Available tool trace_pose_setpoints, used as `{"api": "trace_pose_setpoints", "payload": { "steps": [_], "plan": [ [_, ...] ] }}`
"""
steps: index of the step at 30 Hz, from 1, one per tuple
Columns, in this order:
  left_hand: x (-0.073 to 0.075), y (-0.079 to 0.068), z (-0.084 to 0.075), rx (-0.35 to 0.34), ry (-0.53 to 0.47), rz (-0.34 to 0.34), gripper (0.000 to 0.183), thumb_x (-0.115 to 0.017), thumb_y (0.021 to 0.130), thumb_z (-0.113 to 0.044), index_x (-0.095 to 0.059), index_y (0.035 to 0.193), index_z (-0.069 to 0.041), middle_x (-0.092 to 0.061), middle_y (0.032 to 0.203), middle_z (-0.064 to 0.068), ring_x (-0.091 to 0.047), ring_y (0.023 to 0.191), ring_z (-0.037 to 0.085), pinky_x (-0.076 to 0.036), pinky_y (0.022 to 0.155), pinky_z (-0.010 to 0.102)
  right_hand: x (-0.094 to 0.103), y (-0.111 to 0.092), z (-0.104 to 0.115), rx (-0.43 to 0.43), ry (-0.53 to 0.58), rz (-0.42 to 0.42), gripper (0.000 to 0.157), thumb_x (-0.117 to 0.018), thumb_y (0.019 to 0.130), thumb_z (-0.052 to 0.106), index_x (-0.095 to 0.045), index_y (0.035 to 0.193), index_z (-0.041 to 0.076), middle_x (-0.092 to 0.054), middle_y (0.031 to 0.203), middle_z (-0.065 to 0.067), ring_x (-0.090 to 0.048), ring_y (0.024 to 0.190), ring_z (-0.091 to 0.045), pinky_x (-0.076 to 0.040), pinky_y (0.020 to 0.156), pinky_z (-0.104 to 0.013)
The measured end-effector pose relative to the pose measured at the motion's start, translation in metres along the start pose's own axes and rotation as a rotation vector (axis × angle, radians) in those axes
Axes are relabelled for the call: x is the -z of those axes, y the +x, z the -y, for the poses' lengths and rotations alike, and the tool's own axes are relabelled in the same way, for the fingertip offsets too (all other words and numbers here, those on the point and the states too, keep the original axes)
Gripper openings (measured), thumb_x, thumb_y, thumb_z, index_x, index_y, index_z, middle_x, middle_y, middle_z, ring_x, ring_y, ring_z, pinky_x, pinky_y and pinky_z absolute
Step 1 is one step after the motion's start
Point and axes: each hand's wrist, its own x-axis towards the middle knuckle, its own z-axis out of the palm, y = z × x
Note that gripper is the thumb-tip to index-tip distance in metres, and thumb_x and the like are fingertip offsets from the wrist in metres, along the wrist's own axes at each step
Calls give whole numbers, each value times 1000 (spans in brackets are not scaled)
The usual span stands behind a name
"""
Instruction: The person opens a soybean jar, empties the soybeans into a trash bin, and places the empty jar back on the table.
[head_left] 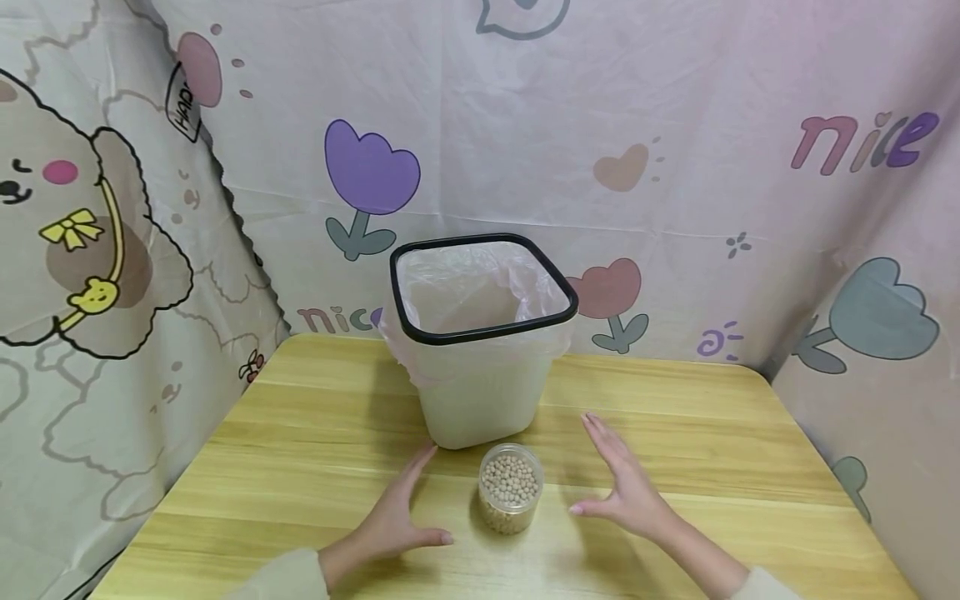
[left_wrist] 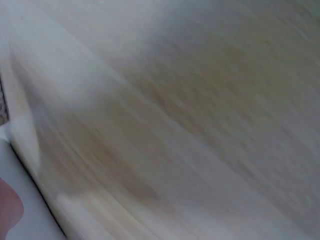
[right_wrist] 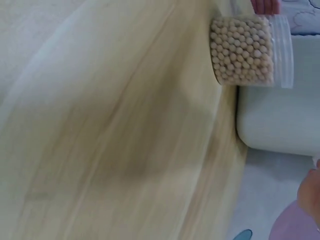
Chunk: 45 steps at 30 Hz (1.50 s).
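And on the left, the left hand [head_left: 390, 521] is held low over the desk [head_left: 300, 446], its fingers straight and its thumb spread well away from them; nothing is gripped. Opposite, the right hand [head_left: 628, 492] is held the same way, fingers stretched, thumb parted, nothing clamped there either. Between the two, apart from both, the jar [head_left: 510, 493] is seen standing upright on the desk! It is clear-walled and filled with small beige balls [right_wrist: 242, 50] (whether a lid is fitted cannot be told). By the left wrist view only a sliver of it is offered, at the far left edge; by the right wrist view it is shown sideways, its clear rim facing the picture's right.

Just behind the jar, the white bin [head_left: 487, 396] is found, upright on the desk. The left fingertips are brought close by its lower corner, though whether it is touched cannot be told. Its mouth is framed by a black rim [head_left: 442, 339], and it is lined with a thin, pale plastic bag [head_left: 461, 279], folded over the outside. Each wrist is covered by a pale sleeve [head_left: 288, 577]. And all round the back, the scene is closed off by a printed curtain [head_left: 510, 108], decorated with flowers, hearts and the word "nice".
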Motion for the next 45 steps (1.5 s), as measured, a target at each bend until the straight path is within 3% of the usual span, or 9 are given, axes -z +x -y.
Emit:
{"api": "trace_pose_setpoints", "payload": {
  "steps": [4, 10, 17, 23, 31, 36, 45],
  "plan": [
    [-9, 4, -2, -33, -23, 11, 112, -81, 58, -38, -17, 143, -3, -17, 147, 25, -24, 129, 49, -27, 97, 67, -7, 2, 1, 34, 31, -20, 111, -78, 52, 47, -26, 142, 8, -30, 142, -24, -32, 125, -47, -27, 94, -68],
    [-24, 9, -7, 3, -94, 24, 111, -82, 58, -38, -18, 143, -6, -21, 147, 22, -26, 130, 46, -29, 99, 64, -21, 6, 3, 89, 46, -14, 108, -72, 56, 59, -29, 141, 7, -32, 142, -22, -34, 124, -46, -31, 93, -65],
    [-43, 14, -10, -10, -97, 15, 113, -82, 54, -42, -22, 141, -3, -32, 141, 22, -40, 124, 38, -38, 99, 48, -34, 10, 13, 61, 126, 24, 107, -81, 52, 43, -30, 140, 7, -32, 142, -22, -35, 125, -46, -33, 93, -65],
    [-57, 20, -12, -14, -97, -14, 112, -83, 52, -41, -26, 139, 0, -35, 141, 18, -38, 126, 36, -37, 100, 50, -43, 13, 20, 26, 158, 56, 106, -82, 52, 38, -32, 139, 5, -34, 141, -22, -36, 125, -44, -34, 94, -63],
    [-68, 30, -17, -38, -214, -5, 107, -84, 56, -34, -25, 140, -6, -40, 139, 13, -43, 124, 31, -38, 101, 47, -53, 18, 24, -6, 210, 84, 107, -83, 50, 37, -32, 139, 6, -33, 142, -20, -35, 126, -43, -34, 95, -62],
    [-75, 35, -17, -19, -205, -32, 102, -83, 57, -37, -27, 139, -11, -48, 132, 7, -51, 115, 28, -44, 96, 45, -58, 20, 24, -17, 223, 105, 106, -82, 51, 40, -33, 138, 5, -34, 141, -21, -34, 128, -41, -34, 97, -60],
    [-79, 42, -17, 23, -192, -71, 93, -80, 59, -40, -36, 132, -5, -55, 123, 8, -56, 109, 24, -47, 94, 39, -63, 24, 25, -37, 243, 96, 101, -84, 50, 36, -39, 134, 3, -41, 136, -22, -40, 123, -41, -37, 96, -58]
  ]
}}
